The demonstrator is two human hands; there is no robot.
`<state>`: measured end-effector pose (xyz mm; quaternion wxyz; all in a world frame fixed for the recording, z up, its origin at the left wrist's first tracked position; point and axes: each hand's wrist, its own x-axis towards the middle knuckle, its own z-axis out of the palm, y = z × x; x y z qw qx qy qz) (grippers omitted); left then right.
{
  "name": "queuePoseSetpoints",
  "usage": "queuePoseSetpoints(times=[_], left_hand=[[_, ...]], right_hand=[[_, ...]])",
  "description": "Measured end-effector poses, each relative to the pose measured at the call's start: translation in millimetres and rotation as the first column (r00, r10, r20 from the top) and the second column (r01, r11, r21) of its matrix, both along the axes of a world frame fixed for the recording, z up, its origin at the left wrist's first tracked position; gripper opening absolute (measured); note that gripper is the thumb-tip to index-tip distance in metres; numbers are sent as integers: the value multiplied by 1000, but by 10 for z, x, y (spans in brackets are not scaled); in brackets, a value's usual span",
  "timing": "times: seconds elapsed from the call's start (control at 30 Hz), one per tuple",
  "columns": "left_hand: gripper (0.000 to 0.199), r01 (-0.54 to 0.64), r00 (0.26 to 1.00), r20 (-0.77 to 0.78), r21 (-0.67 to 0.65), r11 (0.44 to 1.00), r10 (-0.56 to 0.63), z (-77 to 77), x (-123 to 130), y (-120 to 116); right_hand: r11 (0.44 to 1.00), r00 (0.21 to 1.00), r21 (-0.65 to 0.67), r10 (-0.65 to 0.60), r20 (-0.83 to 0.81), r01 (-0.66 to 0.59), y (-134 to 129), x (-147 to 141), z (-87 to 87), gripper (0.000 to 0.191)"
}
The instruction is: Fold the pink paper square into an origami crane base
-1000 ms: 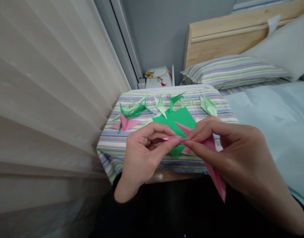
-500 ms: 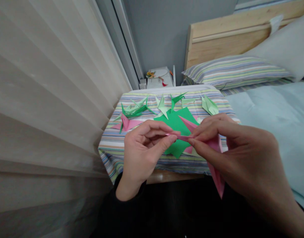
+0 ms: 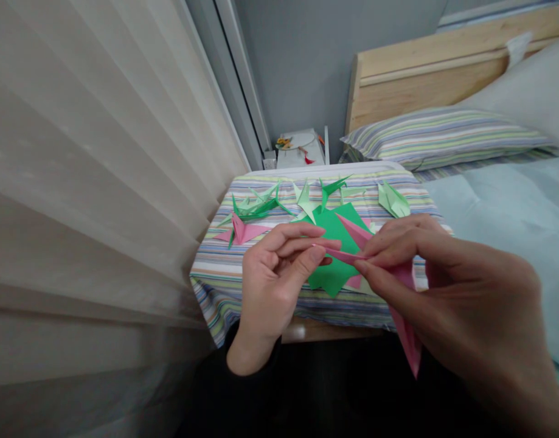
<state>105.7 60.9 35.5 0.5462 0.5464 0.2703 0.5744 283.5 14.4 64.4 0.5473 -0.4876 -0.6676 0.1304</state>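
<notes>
head view, what do the hands have?

the left hand (image 3: pixel 274 292) and right hand (image 3: pixel 466 298) both pinch a folded pink paper (image 3: pixel 409 328) between their fingertips, one long point hanging below the right hand.

and under them?

a green paper sheet (image 3: pixel 334 255) on a striped cloth (image 3: pixel 224 292), with folded paper birds (image 3: pixel 256 210) just beyond.

further back?

a striped pillow (image 3: pixel 443 139) on the bed (image 3: pixel 502 201).

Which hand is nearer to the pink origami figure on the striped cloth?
Left. The left hand is just lower-right of the pink origami figure, apart from it; the right hand is far to its right.
</notes>
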Motion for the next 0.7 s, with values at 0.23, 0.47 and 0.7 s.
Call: queuePoseSetpoints(times=[0.23, 0.47, 0.7], left_hand=[[7, -16, 1000, -14, -1, 1000, 16, -17, 42, -4], [9, -13, 999, 48, 19, 1000, 12, -33, 71, -35], [10, -49, 998, 50, 39, 998, 47, -33, 67, -53]], right_hand=[[1000, 999, 19, -24, 31, 24, 13, 4, -35, 19], [997, 994, 60, -62, 93, 56, 8, 8, -34, 19], [998, 996, 43, -56, 74, 53, 12, 8, -41, 20]])
